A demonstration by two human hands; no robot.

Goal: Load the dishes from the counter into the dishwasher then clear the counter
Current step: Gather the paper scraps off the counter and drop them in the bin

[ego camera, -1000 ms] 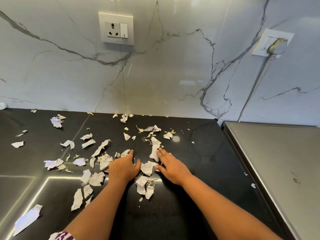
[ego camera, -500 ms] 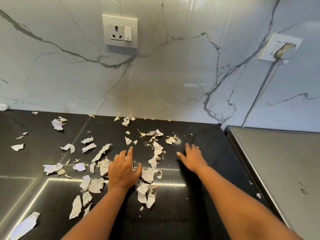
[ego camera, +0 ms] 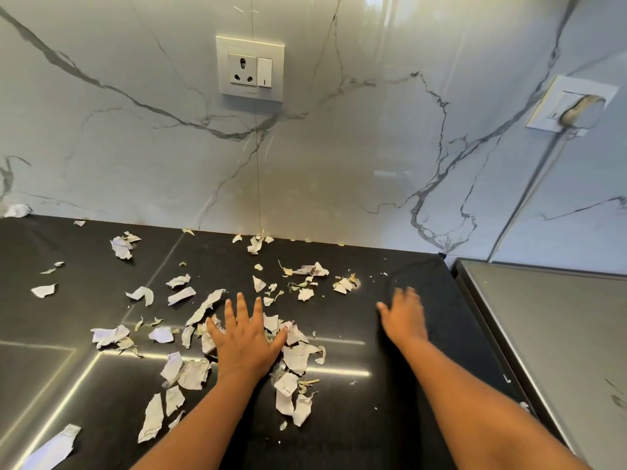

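We are pressing our left hand flat on torn paper scraps scattered over the black table.

Nearest us, both forearms are reaching out over the table, and a long paper strip is lying at the near left corner. Our left hand is lying palm down with fingers spread on the thickest heap of scraps, its grip released and grasping nothing. Our right hand, blurred, is over bare table well apart to the right, fingers looking straight and grip released; we cannot tell whether it is touching. Further scraps are lying beyond, up to the foot of the marble wall. A steel surface is adjoining the table on the right. A white socket is sitting on the wall above.
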